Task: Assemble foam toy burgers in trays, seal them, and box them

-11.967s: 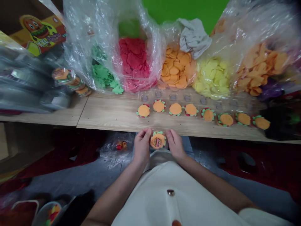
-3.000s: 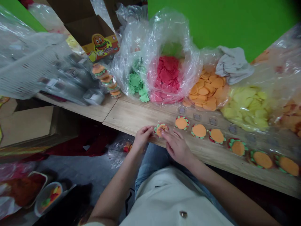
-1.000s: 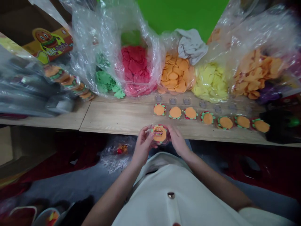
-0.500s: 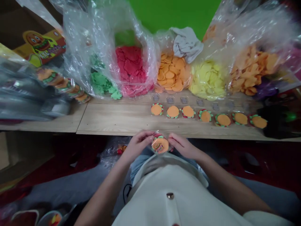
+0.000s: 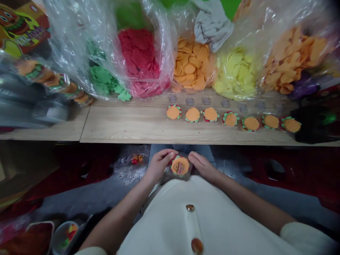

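Observation:
A clear-wrapped candy burger (image 5: 180,165) with a printed picture on its orange top is held over my lap, below the table's front edge. My left hand (image 5: 160,163) pinches the left edge of its wrapper between thumb and fingers. At the opposite edge, my right hand (image 5: 201,165) grips the wrapper too. Red and green layers peek out around the orange top. On the table, a row of similar orange-topped burgers (image 5: 210,114) lies in clear trays, each with a small greyish piece behind it.
Plastic bags along the back of the table hold green pieces (image 5: 102,78), red pieces (image 5: 139,53), orange discs (image 5: 190,67), yellow pieces (image 5: 235,76) and more orange pieces (image 5: 292,63). A crumpled grey cloth (image 5: 212,24) rests on them. Stacked packed burgers (image 5: 54,81) stand left; a tub (image 5: 63,237) sits lower left.
My view has tilted down, so the table and bags appear higher. Both hands still grip the wrapped burger, which now looks turned slightly and faces up more squarely.

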A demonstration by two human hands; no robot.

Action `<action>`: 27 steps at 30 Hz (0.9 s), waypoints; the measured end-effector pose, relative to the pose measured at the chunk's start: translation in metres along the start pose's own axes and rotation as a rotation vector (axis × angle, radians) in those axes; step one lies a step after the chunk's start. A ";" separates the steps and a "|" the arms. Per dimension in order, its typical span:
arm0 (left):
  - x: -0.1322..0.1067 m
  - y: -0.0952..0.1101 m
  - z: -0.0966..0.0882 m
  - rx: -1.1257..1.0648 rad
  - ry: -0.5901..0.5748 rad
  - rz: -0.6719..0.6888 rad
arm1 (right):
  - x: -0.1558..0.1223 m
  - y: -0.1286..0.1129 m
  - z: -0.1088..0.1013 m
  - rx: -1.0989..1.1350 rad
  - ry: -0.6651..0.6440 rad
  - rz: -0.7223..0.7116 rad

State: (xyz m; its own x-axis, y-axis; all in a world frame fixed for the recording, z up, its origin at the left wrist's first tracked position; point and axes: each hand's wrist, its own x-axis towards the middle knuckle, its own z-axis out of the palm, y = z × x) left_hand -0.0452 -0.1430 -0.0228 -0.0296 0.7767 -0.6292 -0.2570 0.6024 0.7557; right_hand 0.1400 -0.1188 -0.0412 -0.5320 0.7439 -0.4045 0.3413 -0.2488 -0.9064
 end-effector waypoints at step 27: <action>0.008 0.026 0.012 -0.654 0.083 -0.031 | 0.040 -0.036 0.008 0.042 0.628 -0.201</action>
State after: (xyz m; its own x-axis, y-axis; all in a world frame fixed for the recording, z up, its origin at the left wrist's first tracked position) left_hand -0.0408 -0.1193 -0.0062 -0.0804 0.7278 -0.6810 -0.7922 0.3680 0.4868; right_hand 0.1003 -0.0849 -0.0261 -0.0251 0.9956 -0.0905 0.2447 -0.0816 -0.9661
